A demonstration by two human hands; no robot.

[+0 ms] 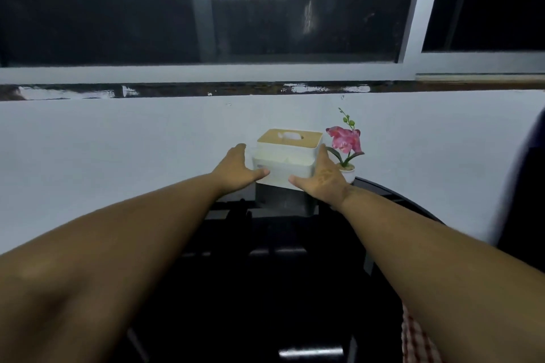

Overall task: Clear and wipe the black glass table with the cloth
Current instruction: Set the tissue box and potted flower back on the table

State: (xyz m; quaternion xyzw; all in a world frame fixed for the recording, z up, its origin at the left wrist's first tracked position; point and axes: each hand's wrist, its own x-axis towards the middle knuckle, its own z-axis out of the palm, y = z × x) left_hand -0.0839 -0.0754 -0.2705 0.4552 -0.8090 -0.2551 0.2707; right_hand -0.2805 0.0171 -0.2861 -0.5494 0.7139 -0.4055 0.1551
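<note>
A: Grip first. What do the hands have?

B: Both are on the white tissue box (284, 162). Left hand (237, 169) flat against its left side, fingers stretched forward along the wall, thumb hooked across the front face. Right hand (320, 178) mirrors it on the right side, thumb also on the front. Hands spread wide, the box pressed between the palms.

A: Lifted or resting?

B: Cannot tell. Its bottom edge sits right above a dark reflection in the table (265, 289), so any gap is unreadable.

A: The box itself?

B: White body, tan wooden lid with an oval slot, a bit of white tissue showing in it. A lower open tray at the front. It stands upright at the far edge of the table, close to the pale wall (118, 141).

A: Anything beside it?

B: A small potted plant (346, 144), pink flowers on a green stem in a white pot, just beside the box on its right, behind the right hand. Whether hand and pot touch, I cannot say.

A: The table?

B: Black, glossy, curved rim visible at right, reflecting bars and a light streak near the bottom.

A: And the cloth?

B: Red-and-white checked cloth (415, 339), bottom right, partly under the right forearm, well apart from the box. What it lies on is not clear.

A: Background?

B: Dark window (206, 9) with a pale frame above the wall.
</note>
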